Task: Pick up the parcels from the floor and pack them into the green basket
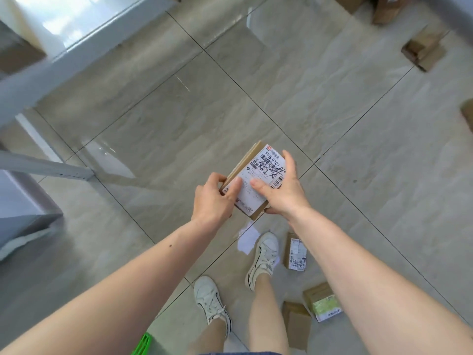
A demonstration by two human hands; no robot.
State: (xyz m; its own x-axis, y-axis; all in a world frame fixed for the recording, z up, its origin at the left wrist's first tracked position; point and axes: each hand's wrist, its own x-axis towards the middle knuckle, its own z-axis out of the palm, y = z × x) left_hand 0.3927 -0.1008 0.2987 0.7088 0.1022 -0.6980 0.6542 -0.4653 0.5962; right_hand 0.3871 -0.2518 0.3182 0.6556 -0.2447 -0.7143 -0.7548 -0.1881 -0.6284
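I hold a small brown cardboard parcel (258, 172) with a white shipping label in front of me, above the tiled floor. My left hand (213, 198) grips its near left edge and my right hand (284, 190) clasps its right side, thumb on the label. A corner of the green basket (142, 344) shows at the bottom edge, behind my left forearm. More parcels lie on the floor by my feet: a labelled one (294, 251) beside my right shoe, another with a green-white label (323, 301), and a plain brown one (297, 326).
Further cardboard parcels lie at the top right (423, 48), (386, 8) and the right edge (468, 114). A grey metal shelf frame (46, 167) stands at the left. A white paper scrap (247, 239) lies near my right shoe (263, 260).
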